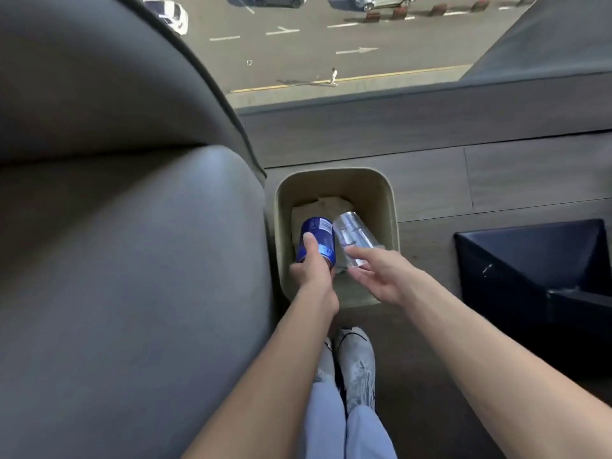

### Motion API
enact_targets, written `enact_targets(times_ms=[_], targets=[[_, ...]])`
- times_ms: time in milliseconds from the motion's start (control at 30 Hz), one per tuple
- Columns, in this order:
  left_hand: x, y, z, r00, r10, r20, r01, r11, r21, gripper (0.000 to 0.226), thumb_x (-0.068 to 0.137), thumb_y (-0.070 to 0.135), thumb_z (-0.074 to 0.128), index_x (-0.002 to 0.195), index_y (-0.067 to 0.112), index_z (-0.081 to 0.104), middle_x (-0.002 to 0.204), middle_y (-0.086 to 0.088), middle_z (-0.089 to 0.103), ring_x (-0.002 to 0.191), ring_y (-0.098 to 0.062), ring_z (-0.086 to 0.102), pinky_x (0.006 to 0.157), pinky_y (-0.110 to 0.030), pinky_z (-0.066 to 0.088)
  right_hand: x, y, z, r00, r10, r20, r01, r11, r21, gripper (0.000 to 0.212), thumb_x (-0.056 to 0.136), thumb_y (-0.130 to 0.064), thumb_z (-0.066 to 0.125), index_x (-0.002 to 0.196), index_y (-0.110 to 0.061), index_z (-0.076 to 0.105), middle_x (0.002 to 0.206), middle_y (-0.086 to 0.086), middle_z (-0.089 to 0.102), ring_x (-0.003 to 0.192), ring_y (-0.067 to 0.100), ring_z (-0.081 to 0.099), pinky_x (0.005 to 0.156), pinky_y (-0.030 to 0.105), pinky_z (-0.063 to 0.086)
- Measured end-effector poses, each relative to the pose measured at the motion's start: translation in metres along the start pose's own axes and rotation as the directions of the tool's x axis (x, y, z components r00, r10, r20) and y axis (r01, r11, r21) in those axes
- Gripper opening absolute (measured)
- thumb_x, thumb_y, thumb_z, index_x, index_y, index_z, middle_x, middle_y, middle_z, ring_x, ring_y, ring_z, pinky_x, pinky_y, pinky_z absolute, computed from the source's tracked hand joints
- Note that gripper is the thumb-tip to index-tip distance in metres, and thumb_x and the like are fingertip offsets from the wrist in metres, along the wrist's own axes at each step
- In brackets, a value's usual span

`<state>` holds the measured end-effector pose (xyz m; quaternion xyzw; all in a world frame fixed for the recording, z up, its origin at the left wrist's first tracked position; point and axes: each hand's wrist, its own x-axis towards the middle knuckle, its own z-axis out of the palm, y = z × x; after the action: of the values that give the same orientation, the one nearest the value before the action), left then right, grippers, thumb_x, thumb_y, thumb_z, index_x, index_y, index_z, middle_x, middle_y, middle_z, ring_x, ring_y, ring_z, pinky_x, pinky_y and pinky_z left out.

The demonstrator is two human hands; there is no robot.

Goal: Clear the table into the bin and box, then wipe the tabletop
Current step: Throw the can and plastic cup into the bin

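A large grey cushioned seat (126, 260) filled the left half of the frame, its curved back rising into the upper left corner. Just right of it, at the centre of the frame, a beige bin (387, 207) stood on the wood-grain floor (496, 180), with crumpled paper (328, 205) lying in its bottom.

The left hand (313, 271) reached over the bin's near rim, fingers wrapped closed around a blue can (317, 238), the thumb pressed along the can's side. The can was tilted, its far end pointing down into the bin.

Immediately to the right, touching or nearly touching the can, a clear plastic cup (352, 235) hung tilted over the bin's opening. The right hand (381, 276) was beside it with fingers spread loosely and mostly straightened; the fingertips met the cup's near end, but whether they actually gripped it could not be told.

Below the hands, at the lower centre, two grey shoes (357, 366) and pale blue trouser legs (347, 432) showed between the bare forearms.

At the right edge of the frame sat a dark navy box (536, 260) with its flaps open, well apart from the bin. Across the top of the frame, through a window, a street (331, 44) with cars and lane markings lay far below.
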<state>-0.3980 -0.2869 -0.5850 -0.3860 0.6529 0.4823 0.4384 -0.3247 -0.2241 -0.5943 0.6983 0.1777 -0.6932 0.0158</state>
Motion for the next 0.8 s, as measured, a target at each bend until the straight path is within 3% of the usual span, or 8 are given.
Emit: enact_targets(times_ms=[100,233,300,367,467,567,667,800], targets=[[0.049,-0.015,0.017,0.997,-0.007,-0.081,0.016,0.993,0.119,0.058,0.089,0.05,0.058,0.125,0.007,0.045,0.129,-0.014,0.054,0.11,-0.033,0.058,0.099,-0.042,0.049,0.06,0.012,0.006,0.998,-0.023,-0.063,0.016,0.995,-0.101,0.065,0.076,-0.004,0.078,0.13,-0.004,0.042,0.124,0.014,0.056,0.103,0.023,0.061,0.082,0.029,0.053],[0.096,-0.024,0.033,0.993,0.02,-0.119,0.007,0.976,0.219,0.062,0.088,0.05,0.059,0.132,0.009,0.041,0.135,-0.011,0.051,0.12,-0.033,0.052,0.094,-0.04,0.045,0.108,0.028,0.014,0.991,-0.058,-0.123,0.031,0.977,-0.212,0.08,0.063,-0.023,0.087,0.124,-0.01,0.037,0.121,0.013,0.06,0.102,0.028,0.063,0.094,0.045,0.052],[0.108,-0.027,0.038,0.996,0.04,-0.082,-0.016,0.961,0.277,0.067,0.085,0.052,0.062,0.134,0.01,0.04,0.139,-0.01,0.048,0.124,-0.032,0.05,0.099,-0.041,0.043,0.117,0.032,0.015,0.98,-0.135,-0.148,0.082,0.944,-0.321,0.094,0.061,-0.027,0.088,0.133,-0.018,0.028,0.131,0.014,0.053,0.112,0.033,0.058,0.099,0.048,0.049],[0.112,-0.031,0.036,0.992,0.105,-0.074,-0.064,0.905,0.421,0.07,0.084,0.05,0.063,0.136,0.01,0.038,0.141,-0.011,0.046,0.127,-0.033,0.047,0.106,-0.042,0.041,0.112,0.034,0.013,0.969,-0.209,-0.135,0.133,0.893,-0.429,0.1,0.069,-0.022,0.084,0.144,-0.024,0.018,0.14,0.013,0.044,0.123,0.032,0.051,0.103,0.042,0.044],[0.091,-0.033,0.02,0.97,0.239,0.05,-0.213,0.732,0.647,0.049,0.091,0.033,0.056,0.131,0.008,0.046,0.135,-0.016,0.051,0.122,-0.034,0.052,0.104,-0.039,0.043,0.078,0.031,0.003,0.944,-0.329,-0.037,0.225,0.719,-0.657,0.078,0.082,-0.016,0.072,0.148,-0.016,0.03,0.145,0.008,0.046,0.131,0.026,0.047,0.106,0.031,0.039],[0.043,-0.023,-0.01,0.914,0.285,0.287,-0.387,0.411,0.825,0.043,0.094,0.023,0.05,0.134,0.006,0.049,0.136,-0.016,0.052,0.123,-0.032,0.052,0.103,-0.035,0.042,0.014,0.03,-0.014,0.916,-0.391,0.09,0.299,0.516,-0.803,0.059,0.089,-0.022,0.063,0.143,-0.019,0.042,0.146,0.003,0.049,0.133,0.022,0.046,0.111,0.036,0.037],[-0.027,0.003,-0.045,0.835,0.298,0.462,-0.515,0.13,0.847,0.043,0.095,0.021,0.045,0.137,0.008,0.048,0.139,-0.015,0.051,0.127,-0.029,0.049,0.105,-0.032,0.038,-0.071,0.019,-0.029,0.883,-0.433,0.183,0.341,0.323,-0.883,0.052,0.092,-0.027,0.058,0.142,-0.021,0.045,0.145,0.001,0.05,0.134,0.022,0.045,0.11,0.035,0.036],[-0.131,0.043,-0.099,0.804,0.267,0.531,-0.524,-0.102,0.846,0.042,0.096,0.026,0.044,0.135,0.012,0.049,0.137,-0.013,0.052,0.126,-0.032,0.048,0.105,-0.04,0.038,-0.197,0.0,-0.045,0.795,-0.533,0.29,0.386,0.075,-0.92,0.057,0.091,-0.03,0.06,0.144,-0.017,0.041,0.145,0.006,0.046,0.136,0.023,0.039,0.111,0.037,0.033]])
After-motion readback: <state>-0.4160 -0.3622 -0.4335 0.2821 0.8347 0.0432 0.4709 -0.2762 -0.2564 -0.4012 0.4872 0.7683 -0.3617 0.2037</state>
